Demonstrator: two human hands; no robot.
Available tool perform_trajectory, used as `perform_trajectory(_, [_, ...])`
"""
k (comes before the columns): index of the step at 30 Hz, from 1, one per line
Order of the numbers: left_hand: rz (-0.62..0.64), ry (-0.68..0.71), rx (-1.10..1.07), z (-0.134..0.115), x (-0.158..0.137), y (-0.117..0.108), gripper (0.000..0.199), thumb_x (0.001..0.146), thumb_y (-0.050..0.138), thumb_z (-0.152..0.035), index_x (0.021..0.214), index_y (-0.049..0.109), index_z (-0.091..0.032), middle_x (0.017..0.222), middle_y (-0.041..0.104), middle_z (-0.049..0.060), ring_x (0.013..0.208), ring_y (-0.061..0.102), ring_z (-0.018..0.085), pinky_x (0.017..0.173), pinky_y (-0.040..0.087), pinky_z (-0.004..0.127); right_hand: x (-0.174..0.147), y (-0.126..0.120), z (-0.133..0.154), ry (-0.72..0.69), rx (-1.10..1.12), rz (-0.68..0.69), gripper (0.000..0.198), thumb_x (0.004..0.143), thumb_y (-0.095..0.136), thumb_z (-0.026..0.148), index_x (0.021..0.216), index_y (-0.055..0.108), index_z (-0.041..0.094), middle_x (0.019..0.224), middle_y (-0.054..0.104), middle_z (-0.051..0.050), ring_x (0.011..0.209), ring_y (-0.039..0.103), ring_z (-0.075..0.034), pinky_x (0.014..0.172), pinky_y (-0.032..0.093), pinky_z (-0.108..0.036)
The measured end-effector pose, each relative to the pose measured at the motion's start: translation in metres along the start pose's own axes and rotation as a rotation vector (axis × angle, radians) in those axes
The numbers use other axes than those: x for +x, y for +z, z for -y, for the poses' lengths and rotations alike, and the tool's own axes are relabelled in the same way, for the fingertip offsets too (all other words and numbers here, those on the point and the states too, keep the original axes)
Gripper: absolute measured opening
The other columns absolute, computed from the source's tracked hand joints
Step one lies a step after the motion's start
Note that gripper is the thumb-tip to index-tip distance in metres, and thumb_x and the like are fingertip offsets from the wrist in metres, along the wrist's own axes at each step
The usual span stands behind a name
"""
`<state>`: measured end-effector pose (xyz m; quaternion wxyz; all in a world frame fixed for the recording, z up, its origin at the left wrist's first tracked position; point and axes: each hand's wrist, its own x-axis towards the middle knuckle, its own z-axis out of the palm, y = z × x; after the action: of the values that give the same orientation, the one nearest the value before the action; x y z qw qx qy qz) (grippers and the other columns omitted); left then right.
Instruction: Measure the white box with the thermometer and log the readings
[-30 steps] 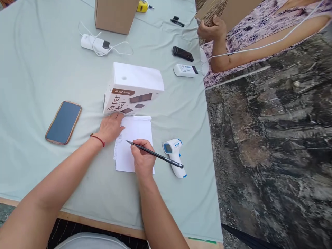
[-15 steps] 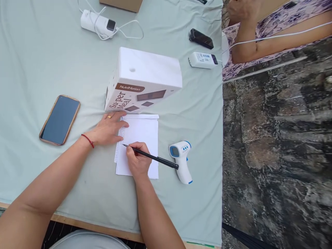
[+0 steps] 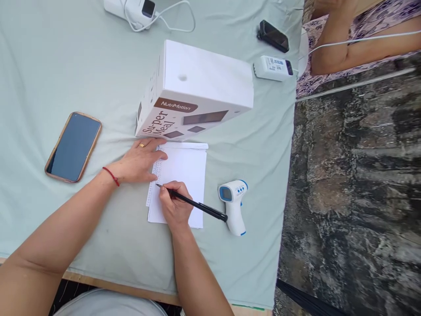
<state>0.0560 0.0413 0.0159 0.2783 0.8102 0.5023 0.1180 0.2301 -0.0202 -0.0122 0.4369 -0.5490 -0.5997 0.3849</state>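
A black pen (image 3: pixel 200 205) is gripped in my right hand (image 3: pixel 176 205), its tip on the left part of a white notepad (image 3: pixel 189 175). Small handwriting runs along the pad's left edge. My left hand (image 3: pixel 140 162) lies with fingers spread over that edge, holding the pad down; a ring and a red string bracelet are on it. Just beyond the pad stands a white NutriMotion box (image 3: pixel 204 83), close to my left fingertips. A white and blue infrared thermometer (image 3: pixel 234 204) lies right of my right hand, near the pen's back end.
A smartphone (image 3: pixel 74 147) lies left of my left hand. White power banks (image 3: pixel 272 68) and a black device (image 3: pixel 273 36) sit at the far right; another white device with a cable (image 3: pixel 133 12) is at the back. Another person's arm (image 3: pixel 332 48) shows beyond the table's right edge.
The view has shifted closer, so the box looks larger and the far items sit higher in it. Both hands keep nearly the same place on the pad.
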Motion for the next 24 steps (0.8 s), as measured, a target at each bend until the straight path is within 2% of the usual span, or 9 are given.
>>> perform_trajectory(24, [-0.022,0.000,0.002,0.0003,0.0008,0.0011,0.048,0.071,0.073,-0.026,0.118,0.061,-0.021,0.156,0.037,0.011,0.143,0.033,0.035,0.115,0.028,0.051,0.0034,-0.0005,0.0043,-0.017,-0.060,0.029,0.010,0.072,0.054,0.020,0.064,0.051,0.024,0.055,0.049,0.006,0.050,0.043,-0.011,0.049,0.037,-0.027])
